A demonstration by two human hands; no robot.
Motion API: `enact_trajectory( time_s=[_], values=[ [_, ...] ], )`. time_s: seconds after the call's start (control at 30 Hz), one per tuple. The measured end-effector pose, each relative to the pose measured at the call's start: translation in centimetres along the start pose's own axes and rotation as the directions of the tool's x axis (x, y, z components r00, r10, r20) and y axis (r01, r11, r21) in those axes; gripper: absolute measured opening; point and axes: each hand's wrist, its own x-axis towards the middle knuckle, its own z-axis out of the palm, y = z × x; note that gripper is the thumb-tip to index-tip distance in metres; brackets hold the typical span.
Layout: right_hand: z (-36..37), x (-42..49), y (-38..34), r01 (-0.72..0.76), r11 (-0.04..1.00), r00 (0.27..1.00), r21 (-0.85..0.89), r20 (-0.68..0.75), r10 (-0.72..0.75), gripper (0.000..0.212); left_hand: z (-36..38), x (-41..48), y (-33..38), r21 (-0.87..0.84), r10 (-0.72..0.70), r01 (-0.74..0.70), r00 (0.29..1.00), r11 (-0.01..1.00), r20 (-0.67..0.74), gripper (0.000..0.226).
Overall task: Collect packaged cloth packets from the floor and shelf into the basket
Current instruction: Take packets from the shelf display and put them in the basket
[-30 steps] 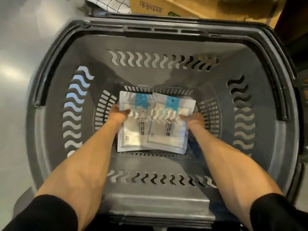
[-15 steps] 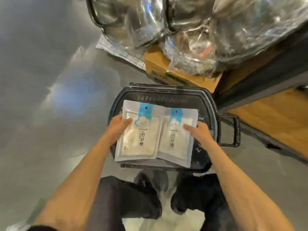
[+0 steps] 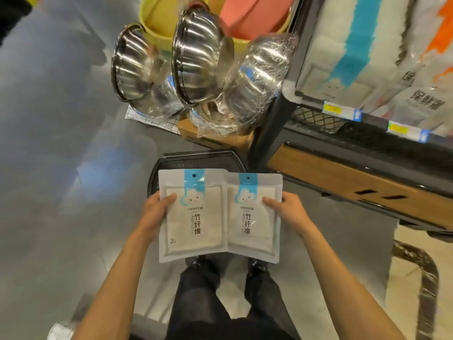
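Frame centre: left hand [image 3: 157, 213] pinches left packet [image 3: 196, 227], right hand [image 3: 290, 212] pinches right packet [image 3: 255, 227], over basket [image 3: 196, 159]. Best: lower both flat, release together.

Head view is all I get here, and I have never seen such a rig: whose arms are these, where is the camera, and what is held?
There is no machine: the camera sits on a person's head and looks forward and down, so both bare arms are the wearer's own. The left hand grips the left packet and the right hand grips the right packet, thumbs on the fronts; these white cloth packets with blue strips are side by side, edges overlapping. Below them on the grey floor stands the dark basket, mostly hidden by the packets. Beyond it lie plastic-wrapped steel bowls; at the right is a shelf with more packaged goods. The wearer's dark trousers show at the bottom.
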Motion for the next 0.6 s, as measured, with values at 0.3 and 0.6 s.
enact_trajectory(
  time_s=[0.3,0.6],
  values=[
    [-13.8,-6.4,-2.1,0.068,0.995,0.997,0.069,-0.053,-0.065,0.018,8.7,-7.2,0.8,-0.118,0.092,-0.088,0.995,0.989,0.034,0.013],
    [-22.5,-8.8,-3.2,0.196,0.978,0.978,-0.07,-0.061,-0.2,0.028,14.7,-9.1,3.0,-0.22,0.161,-0.165,0.986,0.961,-0.034,0.014]
  ],
)
